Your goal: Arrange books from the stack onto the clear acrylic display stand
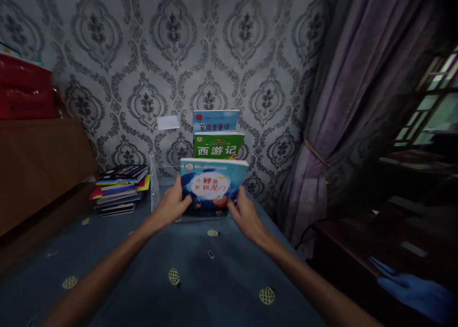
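Note:
A blue picture book with red Chinese title characters stands upright, its cover facing me. My left hand grips its left edge, thumb on the cover. At the right edge my right hand holds it the same way. The fingers behind the book are hidden. Just behind it rises a green book with white characters, and farther back a light blue book. Beside my left hand stands a clear plastic panel; whether it is part of a stand I cannot tell.
Several books lie in a stack on the dark blue patterned tablecloth. A wooden cabinet with a red container is on the left. A tied purple curtain hangs at right. A white card is against the wall.

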`<state>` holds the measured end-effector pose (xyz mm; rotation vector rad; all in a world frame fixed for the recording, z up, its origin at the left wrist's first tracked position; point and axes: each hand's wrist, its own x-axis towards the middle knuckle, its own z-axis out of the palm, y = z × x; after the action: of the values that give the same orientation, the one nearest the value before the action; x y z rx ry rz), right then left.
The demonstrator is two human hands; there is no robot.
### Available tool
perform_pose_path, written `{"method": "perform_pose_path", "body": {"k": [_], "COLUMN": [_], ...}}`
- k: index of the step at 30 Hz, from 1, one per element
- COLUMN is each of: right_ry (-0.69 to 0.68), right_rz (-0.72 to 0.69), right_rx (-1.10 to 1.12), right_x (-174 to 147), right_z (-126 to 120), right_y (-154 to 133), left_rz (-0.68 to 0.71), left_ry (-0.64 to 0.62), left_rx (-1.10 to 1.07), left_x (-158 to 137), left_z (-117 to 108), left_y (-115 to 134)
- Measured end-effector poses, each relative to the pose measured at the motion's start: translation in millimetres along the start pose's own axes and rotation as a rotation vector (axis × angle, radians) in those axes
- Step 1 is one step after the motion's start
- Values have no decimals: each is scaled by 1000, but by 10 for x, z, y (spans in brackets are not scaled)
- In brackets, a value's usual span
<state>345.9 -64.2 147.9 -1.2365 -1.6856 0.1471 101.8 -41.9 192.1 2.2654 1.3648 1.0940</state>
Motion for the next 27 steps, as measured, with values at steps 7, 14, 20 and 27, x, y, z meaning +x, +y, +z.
{"method": "perform_pose_path", "body": {"k": [7,14,20,27], "right_ry": [221,213,157,116], "right_rz": [-251,-216,-187,-202], "right_rx": [-22,-15,-46,-79], "right_x": [1137,1316,1325,1425], "right_z": [-290,-247,-244,-252], "right_y": [9,226,392,520], "left_rz": [232,274,173,133], "left_ry": [311,268,227,184], "left_rx": [43,98,158,145], "left_x": [1018,1151,1151,1214], "left_z": [-31,61,116,128], "left_y": [180,81,181,189]}}
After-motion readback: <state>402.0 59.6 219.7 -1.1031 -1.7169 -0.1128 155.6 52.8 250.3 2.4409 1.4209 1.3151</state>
